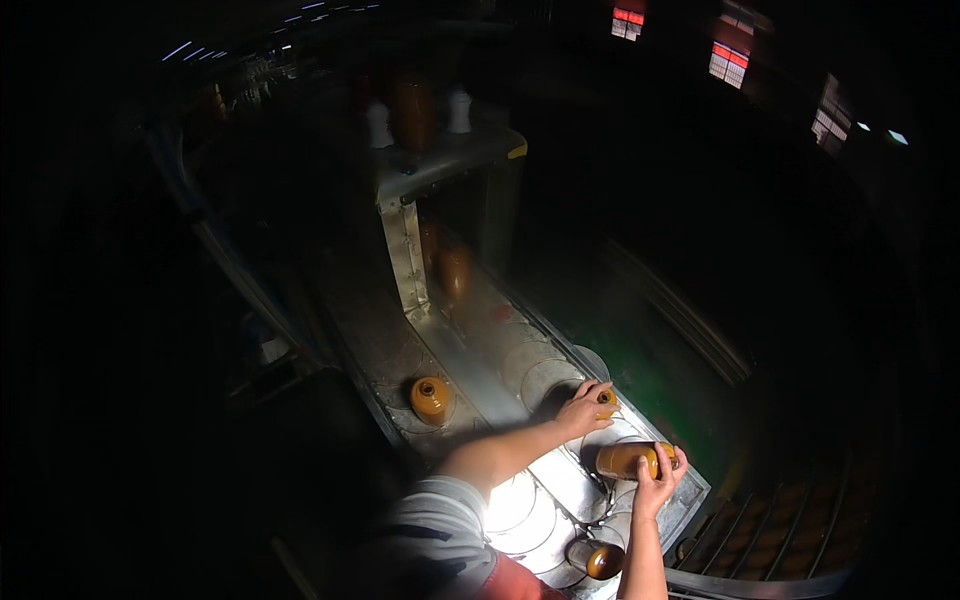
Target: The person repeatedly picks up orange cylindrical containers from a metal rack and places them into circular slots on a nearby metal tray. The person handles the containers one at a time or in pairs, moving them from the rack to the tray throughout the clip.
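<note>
My left hand (582, 414) reaches across the metal conveyor, its fingers closed around the top of a glossy brown bottle (606, 399); most of that bottle is hidden by the hand. Nearer to me, my right hand (657, 482) grips a second brown bottle (622, 460) by its neck end. This one lies almost sideways above the conveyor's right edge, its base toward the left. Close to my right forearm, another brown piece (603, 561) rests on the conveyor; its shape is partly in shadow.
The conveyor (545, 470) carries round plates in two lanes. A brown bottle (430, 398) stands upright in the left lane. Farther off are another brown bottle (455, 272) and a metal frame (403, 255) with white objects on top. A dark slatted rack (780, 530) sits at the right.
</note>
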